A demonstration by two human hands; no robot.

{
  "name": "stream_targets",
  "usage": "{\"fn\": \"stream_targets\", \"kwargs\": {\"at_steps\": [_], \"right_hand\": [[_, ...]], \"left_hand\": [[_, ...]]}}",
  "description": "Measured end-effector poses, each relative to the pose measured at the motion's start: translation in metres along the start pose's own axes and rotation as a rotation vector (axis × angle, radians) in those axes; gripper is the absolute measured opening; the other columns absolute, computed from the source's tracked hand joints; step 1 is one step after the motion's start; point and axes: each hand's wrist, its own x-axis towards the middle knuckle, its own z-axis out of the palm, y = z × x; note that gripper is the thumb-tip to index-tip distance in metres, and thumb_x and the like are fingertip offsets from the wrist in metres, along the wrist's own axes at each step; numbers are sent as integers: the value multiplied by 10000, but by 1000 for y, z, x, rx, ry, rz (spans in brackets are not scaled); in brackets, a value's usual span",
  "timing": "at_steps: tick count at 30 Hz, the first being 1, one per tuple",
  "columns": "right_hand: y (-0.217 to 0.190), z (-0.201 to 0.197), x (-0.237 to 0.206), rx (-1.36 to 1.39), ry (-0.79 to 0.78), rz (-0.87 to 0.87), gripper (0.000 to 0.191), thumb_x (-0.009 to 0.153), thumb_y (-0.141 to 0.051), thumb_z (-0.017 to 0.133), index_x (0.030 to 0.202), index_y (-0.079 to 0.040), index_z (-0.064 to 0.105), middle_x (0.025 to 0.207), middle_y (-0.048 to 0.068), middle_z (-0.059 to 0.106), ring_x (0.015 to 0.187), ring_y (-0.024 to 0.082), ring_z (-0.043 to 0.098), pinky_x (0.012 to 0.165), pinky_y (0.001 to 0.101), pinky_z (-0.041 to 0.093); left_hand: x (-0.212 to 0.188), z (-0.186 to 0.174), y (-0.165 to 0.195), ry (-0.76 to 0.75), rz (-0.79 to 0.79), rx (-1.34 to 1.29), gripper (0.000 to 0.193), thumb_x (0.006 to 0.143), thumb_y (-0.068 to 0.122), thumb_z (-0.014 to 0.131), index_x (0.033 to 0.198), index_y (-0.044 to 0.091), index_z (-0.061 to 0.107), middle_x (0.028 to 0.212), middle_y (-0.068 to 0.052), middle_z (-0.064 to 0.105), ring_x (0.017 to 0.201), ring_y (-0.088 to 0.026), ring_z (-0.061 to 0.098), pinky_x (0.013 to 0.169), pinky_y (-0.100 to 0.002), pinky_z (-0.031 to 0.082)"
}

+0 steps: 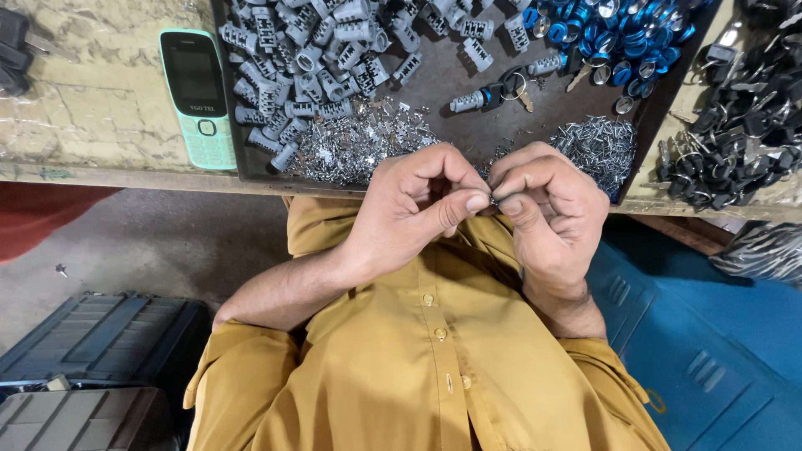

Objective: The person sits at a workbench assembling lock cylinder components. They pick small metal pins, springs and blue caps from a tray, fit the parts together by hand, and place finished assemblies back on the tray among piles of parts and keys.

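My left hand (413, 205) and my right hand (551, 209) meet over the near edge of a dark metal tray (434, 88). Both are curled shut and pinch one tiny metal part (493, 200) between thumbs and fingertips; most of it is hidden. In the tray lie several grey lock cylinders (309, 58), a heap of small silvery plates (359, 142), a pile of thin metal pins (597, 142) and several blue rings (622, 33). One cylinder with a key and ring (489, 96) lies in the tray's middle.
A mint-green push-button phone (199, 96) lies on the worn bench left of the tray. A heap of black-headed keys on rings (735, 125) sits at the right. Below are a grey crate (92, 342) at the left and a blue crate (710, 351) at the right.
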Motion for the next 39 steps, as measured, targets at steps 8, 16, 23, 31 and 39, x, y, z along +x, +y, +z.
{"fn": "stream_targets", "kwargs": {"at_steps": [8,16,23,31,39], "right_hand": [[4,-3,1,52,-10,20,192,1042,-101,726,1015,50,610,1020,127,637,870,110,593,797,212,487],[-1,-3,3,33,-2,56,135,1027,-41,710,1049,31,598,1045,126,634,901,102,605,830,209,502],[0,-6,-2,-53,45,15,50,1072,-3,631,1066,38,604,1048,128,636,875,110,610,797,225,521],[-10,-123,-56,-44,347,-102,63,1036,0,600,1038,-2,664,968,150,686,738,174,671,615,286,554],[18,-175,-148,-1335,304,405,380,783,-83,795,1145,17,740,1058,203,709,868,340,670,757,410,537]], "left_hand": [[2,0,-1,1,-18,-53,162,1065,170,678,1024,21,630,828,32,623,675,-7,551,584,-188,454],[2,1,5,47,150,310,176,1046,181,705,1018,12,662,896,20,631,737,-30,591,638,-208,486],[4,2,0,-27,-8,53,155,1091,169,621,1094,18,585,924,35,576,781,-23,517,673,-208,461],[7,-6,-2,-76,-108,-130,104,1110,136,573,1146,38,565,956,27,564,787,-26,529,699,-201,452],[11,-6,4,-102,-179,-133,43,1085,85,560,1098,45,549,969,7,553,792,-41,522,698,-202,446]]}}
